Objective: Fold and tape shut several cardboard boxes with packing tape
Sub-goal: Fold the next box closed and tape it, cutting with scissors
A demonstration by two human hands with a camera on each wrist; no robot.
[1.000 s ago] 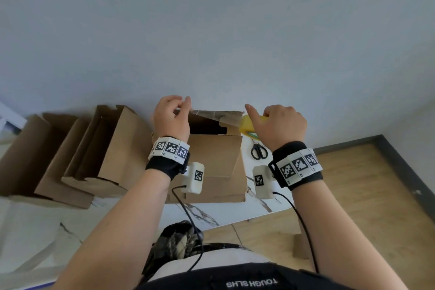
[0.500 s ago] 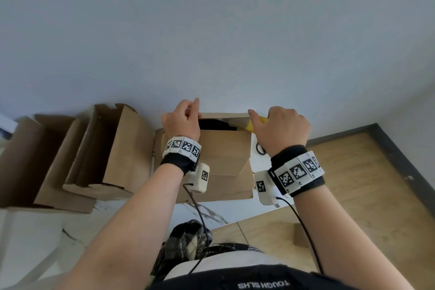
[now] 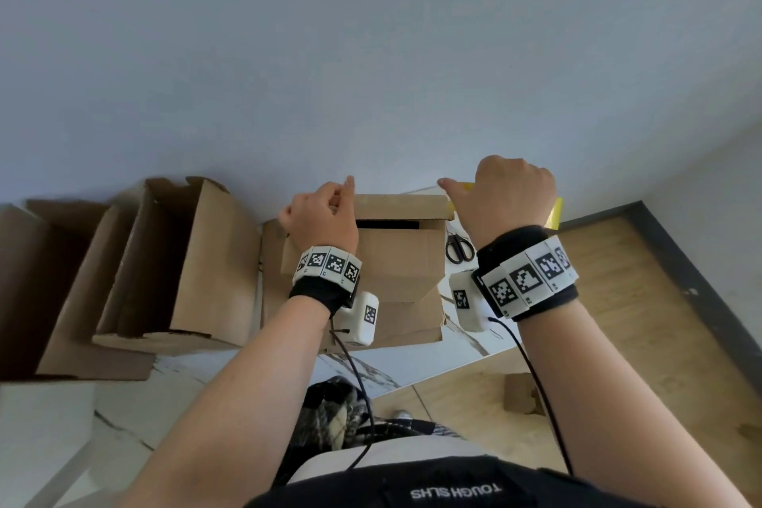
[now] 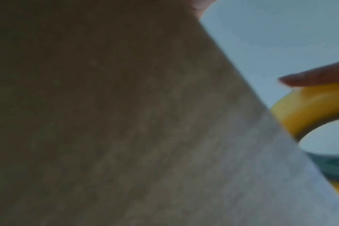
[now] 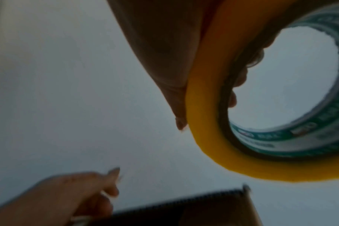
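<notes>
The right hand has its fingers curled through the yellow tape roll. The left hand pinches what looks like the pulled-out tape end — too blurred to be sure. The strip should run left to right between them, just above the half-closed box on the tabletop — a box lying directly below both hands.

The right hand gripped a yellow roll of packing tape, thumb along its outer side and fingertips curled inside the green-printed core. Lower left, the left hand showed blurred, thumb and finger pinched together. Below lay the edge of a cardboard box against a pale wall.
</notes>
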